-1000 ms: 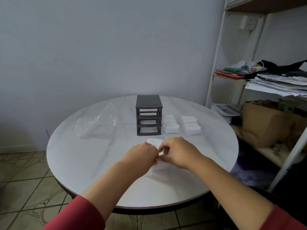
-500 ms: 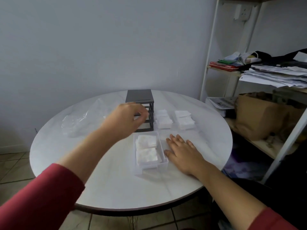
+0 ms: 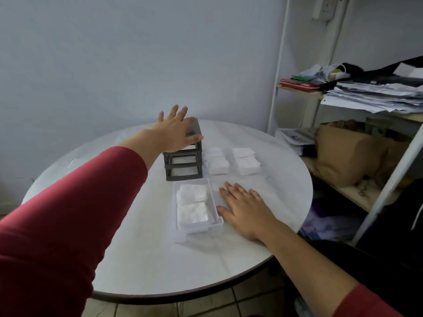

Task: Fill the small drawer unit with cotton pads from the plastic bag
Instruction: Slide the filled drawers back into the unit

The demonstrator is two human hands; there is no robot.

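Now left hand [image 3: 175, 131] rests splayed on drawer unit [image 3: 183, 177] (right hand [image 3: 246, 210] flat on table [image 3: 137, 248]).

Dark grey drawer unit [image 3: 183, 166] is standing upright under our left hand [image 3: 174, 132]. We are seeing a clear drawer [image 3: 202, 228] of cotton pads [image 3: 192, 202] lying just beside our right hand [image 3: 245, 208].

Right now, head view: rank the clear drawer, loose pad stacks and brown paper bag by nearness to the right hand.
1. The clear drawer, just left of the right hand.
2. The loose pad stacks, ahead on the table.
3. The brown paper bag, far right, off the table.
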